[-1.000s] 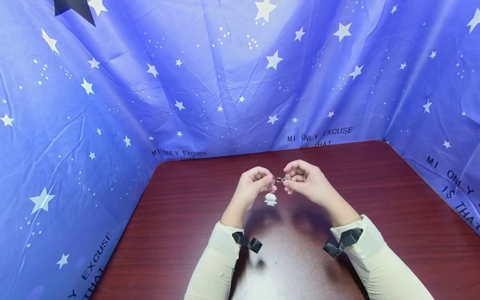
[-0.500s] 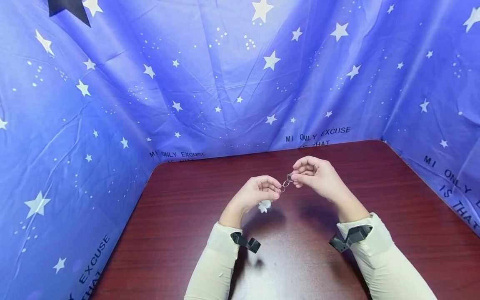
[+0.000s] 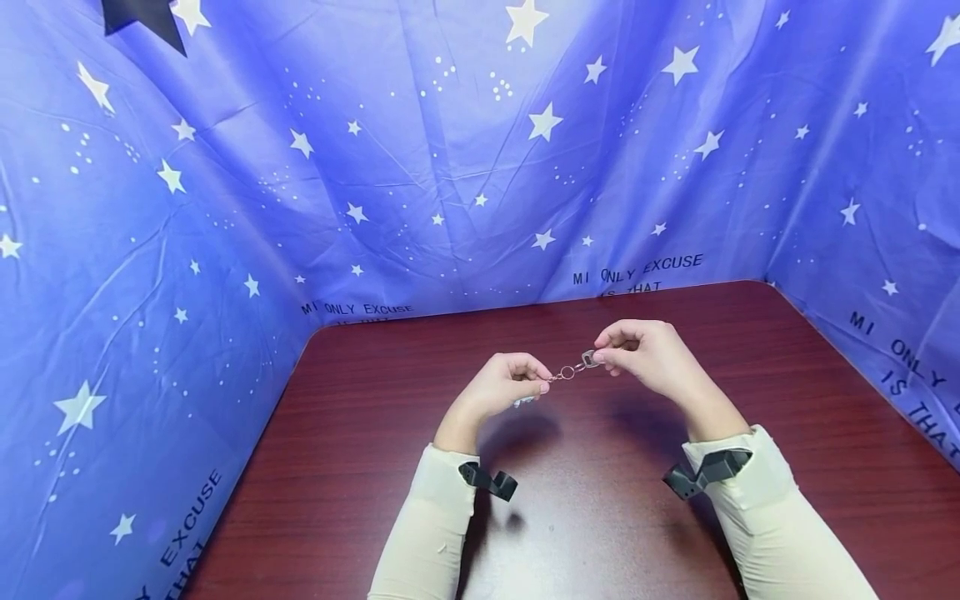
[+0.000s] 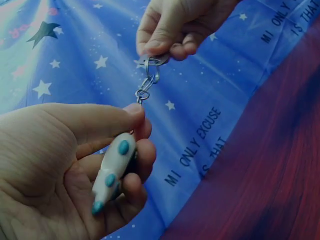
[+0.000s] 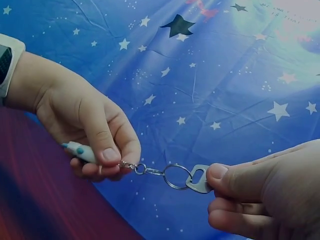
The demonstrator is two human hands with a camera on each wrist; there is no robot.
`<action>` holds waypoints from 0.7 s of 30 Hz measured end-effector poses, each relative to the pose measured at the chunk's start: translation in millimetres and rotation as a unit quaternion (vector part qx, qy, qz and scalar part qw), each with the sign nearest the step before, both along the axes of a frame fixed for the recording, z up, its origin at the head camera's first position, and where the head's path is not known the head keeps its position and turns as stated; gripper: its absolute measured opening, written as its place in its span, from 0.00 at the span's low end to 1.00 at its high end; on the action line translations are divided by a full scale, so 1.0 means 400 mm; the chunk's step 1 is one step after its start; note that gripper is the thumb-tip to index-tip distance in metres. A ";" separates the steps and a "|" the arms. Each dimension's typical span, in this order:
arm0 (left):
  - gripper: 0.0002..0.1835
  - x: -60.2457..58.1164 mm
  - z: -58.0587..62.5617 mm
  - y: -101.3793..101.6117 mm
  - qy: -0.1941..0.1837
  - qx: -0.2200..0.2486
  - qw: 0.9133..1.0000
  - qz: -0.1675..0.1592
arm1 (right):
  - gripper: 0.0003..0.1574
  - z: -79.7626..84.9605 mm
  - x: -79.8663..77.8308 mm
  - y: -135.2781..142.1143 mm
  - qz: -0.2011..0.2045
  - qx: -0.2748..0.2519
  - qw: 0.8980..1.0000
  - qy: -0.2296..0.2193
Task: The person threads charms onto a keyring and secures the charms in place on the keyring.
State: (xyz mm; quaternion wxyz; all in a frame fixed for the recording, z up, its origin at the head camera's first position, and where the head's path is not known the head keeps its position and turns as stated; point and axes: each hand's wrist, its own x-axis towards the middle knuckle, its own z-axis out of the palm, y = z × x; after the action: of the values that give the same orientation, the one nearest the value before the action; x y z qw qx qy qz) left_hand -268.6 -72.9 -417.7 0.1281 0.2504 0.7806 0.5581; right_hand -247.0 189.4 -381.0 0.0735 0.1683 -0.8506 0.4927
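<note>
A keychain stretches between both hands, above the table. My left hand (image 3: 497,385) pinches its short chain (image 5: 131,164) between thumb and forefinger. Under that hand hangs a small white figurine (image 4: 116,157) with teal spots, lying against the curled fingers in the left wrist view. My right hand (image 3: 654,357), higher and to the right, pinches a flat silver metal tab (image 5: 200,178) with a slot through it; its far end is hidden by the fingers. Between the hands, a split ring (image 5: 176,176) passes through the tab and links to the chain.
The dark red wooden table (image 3: 360,467) spreads beneath both hands. Blue cloth (image 3: 450,167) with white stars and lettering hangs along its back and sides. Black camera mounts (image 3: 487,481) sit on both pale sleeves (image 3: 427,517).
My right hand has moved to the right, away from the left, drawing the keychain out into a line. The figurine, earlier dangling below my left hand, is now mostly hidden behind it.
</note>
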 end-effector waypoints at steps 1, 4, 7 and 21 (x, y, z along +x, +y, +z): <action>0.08 -0.001 0.001 -0.003 0.013 -0.007 1.000 0.008 | 0.09 -0.003 -0.003 0.001 0.000 0.007 1.000 0.004; 0.06 -0.006 0.000 -0.009 0.052 -0.024 0.998 0.037 | 0.06 -0.015 -0.011 0.001 0.005 0.021 1.000 0.011; 0.04 -0.010 -0.001 -0.013 0.091 -0.049 0.993 0.064 | 0.04 -0.030 -0.019 0.001 0.010 0.032 0.999 0.017; 0.02 -0.045 -0.063 -0.025 0.150 -0.129 0.974 0.112 | 0.05 -0.137 -0.077 -0.015 0.016 0.098 0.995 0.032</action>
State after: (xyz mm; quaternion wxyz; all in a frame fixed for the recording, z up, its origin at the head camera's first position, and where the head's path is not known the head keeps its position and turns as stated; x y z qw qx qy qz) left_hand -286.6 -82.8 -442.9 -0.0227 0.2235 0.8793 0.4200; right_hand -277.8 183.4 -435.8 0.0760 0.2038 -0.8892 0.4025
